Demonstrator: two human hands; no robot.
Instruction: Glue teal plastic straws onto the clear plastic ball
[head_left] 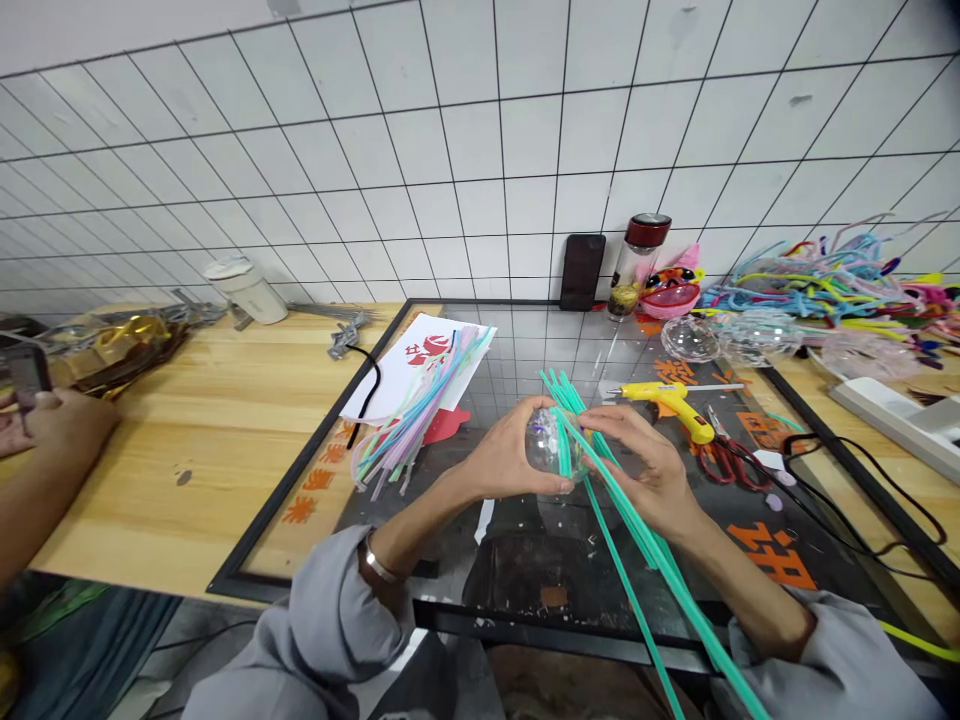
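Note:
My left hand point(517, 450) is wrapped round a clear plastic ball point(541, 440), thumb below and fingers above. Green pipe cleaners point(637, 525) run across the ball's right side and trail down past the table's front edge. My right hand point(652, 465) pinches these green stems close to the ball, its fingertips almost touching it. Some short green ends stick up beyond my fingers. A yellow glue gun point(671, 400) lies just past my right hand, with red-handled scissors point(727, 462) beside it.
Pastel pipe cleaners point(420, 410) lie on a white sheet point(390, 370) to the left. A phone point(583, 272) and a glass bottle point(634, 265) stand by the tiled wall. Clear plastic shells point(757, 338) and a heap of coloured pipe cleaners point(810, 280) sit right. Another person's hand point(64, 430) shows far left.

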